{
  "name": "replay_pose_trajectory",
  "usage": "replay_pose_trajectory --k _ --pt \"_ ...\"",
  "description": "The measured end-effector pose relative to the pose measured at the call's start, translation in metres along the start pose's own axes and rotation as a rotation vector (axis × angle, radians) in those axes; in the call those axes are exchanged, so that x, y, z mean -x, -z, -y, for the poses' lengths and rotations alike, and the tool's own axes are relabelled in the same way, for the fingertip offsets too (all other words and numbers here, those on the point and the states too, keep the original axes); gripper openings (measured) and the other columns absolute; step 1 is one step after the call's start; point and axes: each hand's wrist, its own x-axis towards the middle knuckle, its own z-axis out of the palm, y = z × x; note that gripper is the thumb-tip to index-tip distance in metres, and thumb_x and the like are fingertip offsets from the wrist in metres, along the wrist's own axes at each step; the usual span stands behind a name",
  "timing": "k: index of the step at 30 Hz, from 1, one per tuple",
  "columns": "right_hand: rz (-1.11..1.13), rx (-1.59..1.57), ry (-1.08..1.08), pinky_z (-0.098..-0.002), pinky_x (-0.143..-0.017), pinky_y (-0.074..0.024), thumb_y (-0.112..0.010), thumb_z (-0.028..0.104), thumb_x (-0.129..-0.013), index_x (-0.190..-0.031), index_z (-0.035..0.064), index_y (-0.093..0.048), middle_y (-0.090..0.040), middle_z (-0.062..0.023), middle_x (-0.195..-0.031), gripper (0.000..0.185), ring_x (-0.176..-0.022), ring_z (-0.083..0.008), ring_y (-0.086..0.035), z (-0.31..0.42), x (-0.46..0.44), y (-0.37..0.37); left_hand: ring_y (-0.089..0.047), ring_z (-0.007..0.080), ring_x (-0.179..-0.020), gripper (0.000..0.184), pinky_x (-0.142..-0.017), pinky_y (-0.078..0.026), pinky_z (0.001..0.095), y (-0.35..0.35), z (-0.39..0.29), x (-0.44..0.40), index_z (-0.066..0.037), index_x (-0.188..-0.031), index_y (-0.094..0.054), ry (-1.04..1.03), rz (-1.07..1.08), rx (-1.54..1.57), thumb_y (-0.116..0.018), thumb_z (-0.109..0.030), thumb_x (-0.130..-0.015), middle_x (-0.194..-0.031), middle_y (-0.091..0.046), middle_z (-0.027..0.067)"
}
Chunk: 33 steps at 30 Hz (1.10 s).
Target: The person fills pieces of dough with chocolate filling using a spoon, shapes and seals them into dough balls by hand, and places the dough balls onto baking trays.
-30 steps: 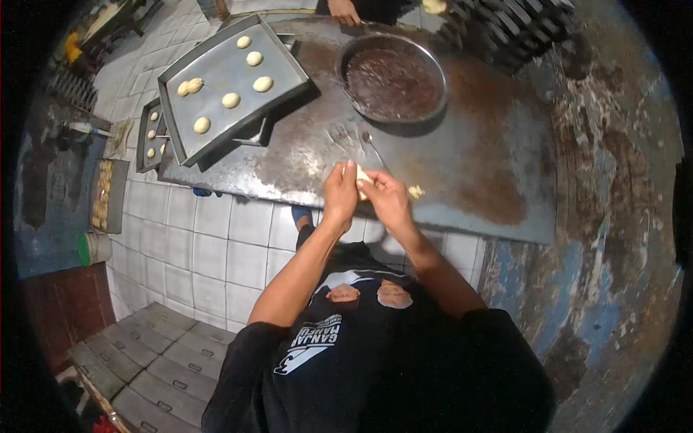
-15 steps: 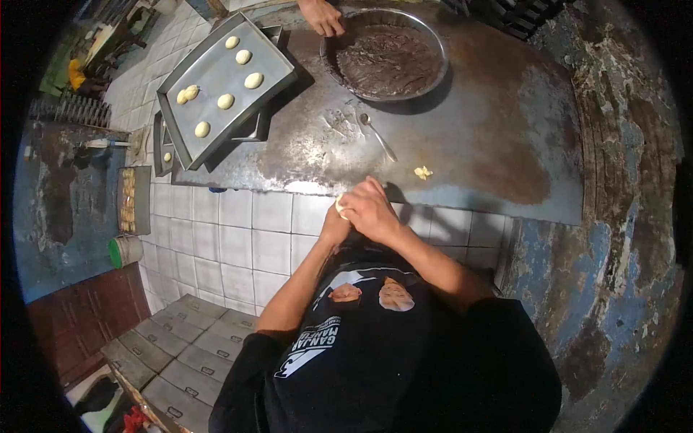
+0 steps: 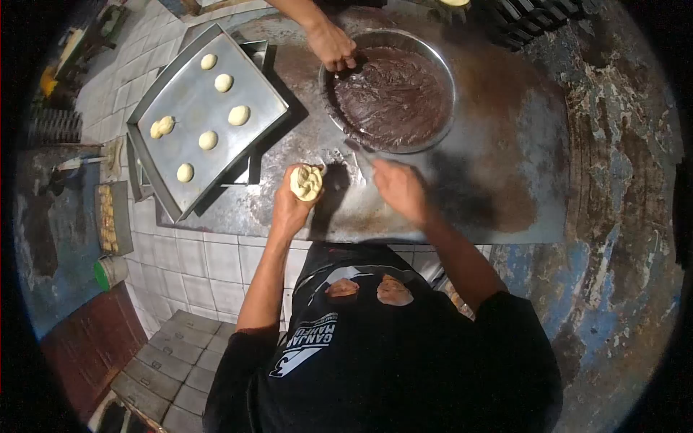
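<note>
My left hand (image 3: 290, 206) is wrapped round a piece of pale dough (image 3: 306, 183), whose gathered, folded top shows above the fingers. To the right, my right hand (image 3: 399, 189) is closed round a spoon (image 3: 359, 148), its far end close to the near rim of the metal bowl. Dark brown filling (image 3: 393, 97) spreads across the inside of that bowl (image 3: 452, 97). At the left, several round dough balls (image 3: 208, 140) lie apart on a metal tray (image 3: 253, 137); two pieces there touch each other.
A co-worker's hand (image 3: 330, 45) reaches into the bowl's left side from the far edge of the worn metal table (image 3: 505, 209). Under the large tray is another tray. Dark slatted racks (image 3: 534, 22) stand at the back right. Grey lidded boxes (image 3: 173, 357) are low at the left.
My hands have parted: the left moved left with the dough, and the right moved forward and took hold of the spoon. The co-worker's hand now reaches further into the bowl.
</note>
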Motion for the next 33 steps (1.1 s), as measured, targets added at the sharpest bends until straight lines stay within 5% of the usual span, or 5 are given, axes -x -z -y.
replay_pose_trajectory --k 7,13,16,25,33 --pt "-0.083 0.455 0.516 -0.0428 -0.068 -0.0541 -0.065 0.007 -0.086 -0.097 -0.0011 -0.072 -0.067 -0.0168 -0.083 0.015 -0.069 -0.0333 -0.064 -0.067 -0.096 0.017 -0.067 0.0345 -0.106 0.041 -0.087 -0.054 0.0397 0.012 -0.027 -0.066 -0.009 -0.117 -0.066 -0.309 -0.056 -0.409 -0.079 -0.004 -0.079 -0.116 -0.068 0.0173" --pt "0.444 -0.215 0.12 -0.0339 -0.061 -0.0483 -0.065 0.025 -0.092 -0.1 0.0042 -0.075 -0.061 -0.0041 -0.063 0.025 -0.064 -0.0165 -0.06 -0.057 -0.123 0.054 -0.069 0.0284 -0.1 0.045 -0.086 -0.055 0.0376 0.004 0.005 -0.092 -0.007 -0.121 -0.063 -0.208 -0.141 -0.246 -0.081 -0.006 -0.08 -0.107 -0.069 0.0138" --pt "0.467 -0.659 -0.446 -0.0382 -0.065 -0.0544 -0.065 0.02 -0.093 -0.105 -0.0002 -0.073 -0.067 -0.0181 -0.078 0.025 -0.068 -0.032 -0.066 -0.026 -0.096 0.058 -0.07 0.0216 -0.1 0.05 -0.087 -0.055 0.0341 -0.014 0.004 -0.097 -0.006 -0.125 -0.06 -0.096 -0.178 -0.127 -0.083 -0.007 -0.081 -0.108 -0.071 0.0116" --pt "-0.108 0.282 0.121 -0.0449 -0.064 -0.0568 -0.064 0.019 -0.096 -0.12 0.0072 -0.07 -0.066 -0.0157 -0.087 0.027 -0.072 -0.0373 -0.067 0.03 0.025 -0.021 -0.072 0.0399 -0.091 0.038 -0.073 -0.055 0.0478 -0.064 0.02 -0.073 -0.004 -0.118 -0.058 -0.141 -0.285 -0.543 -0.074 -0.017 -0.086 -0.094 -0.072 0.0207" --pt "-0.061 -0.211 -0.005 -0.0356 -0.08 -0.056 -0.069 0.015 -0.092 -0.134 -0.0035 -0.055 -0.07 -0.0138 -0.091 0.048 -0.085 -0.0281 -0.069 -0.028 0.046 -0.026 -0.06 0.0179 -0.111 0.063 -0.097 -0.048 0.0297 -0.092 0.031 0.02 -0.009 -0.135 -0.054 0.052 0.003 0.343 -0.066 0.01 -0.075 -0.119 -0.064 0.0046"
